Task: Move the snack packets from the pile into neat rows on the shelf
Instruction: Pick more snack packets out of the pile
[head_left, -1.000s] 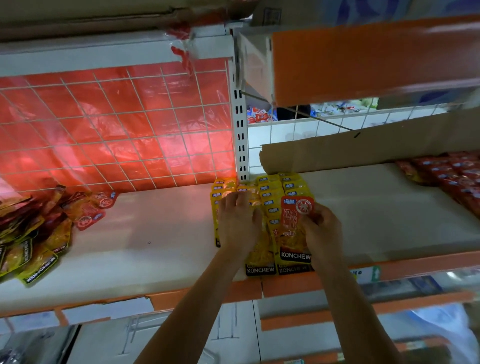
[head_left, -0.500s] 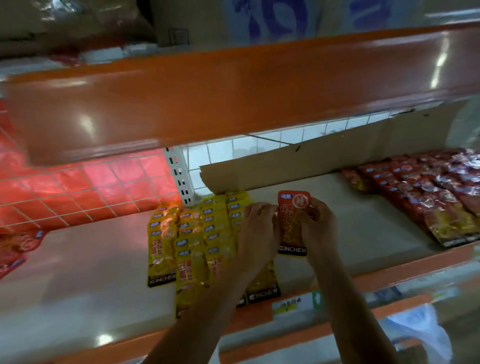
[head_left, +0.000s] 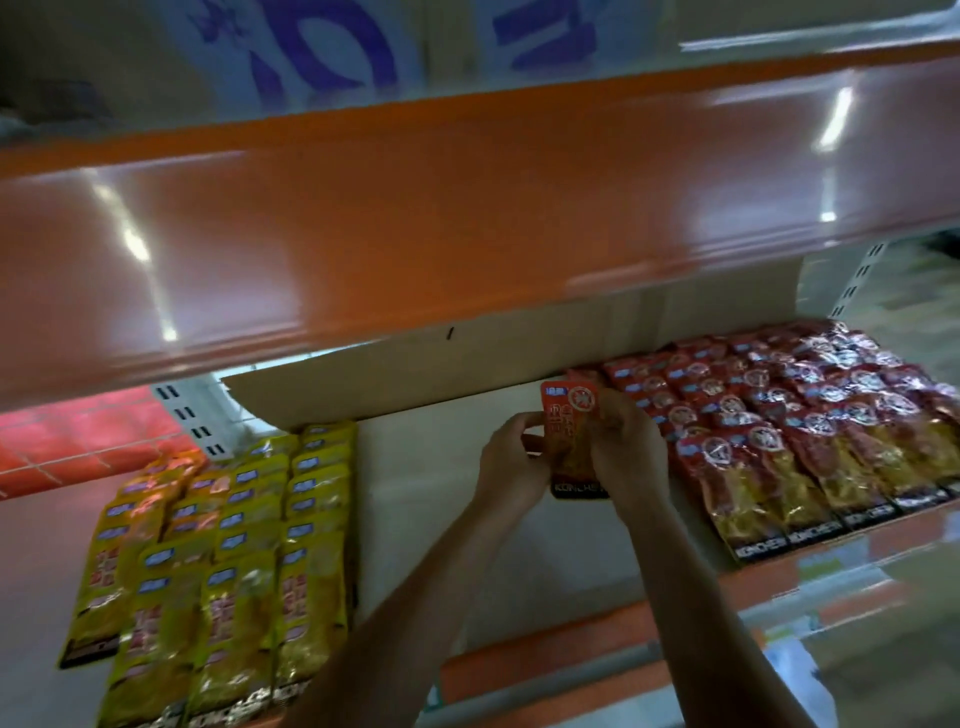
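Red packet (head_left: 570, 441), pinched by left grip (head_left: 511, 467) and right grip (head_left: 626, 457), we are carrying from yellow rows (head_left: 234, 545) to red rows (head_left: 779, 431)

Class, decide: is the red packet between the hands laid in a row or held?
Held. The left hand and right hand pinch the red packet by its sides, beside the red rows, not lined up in them.
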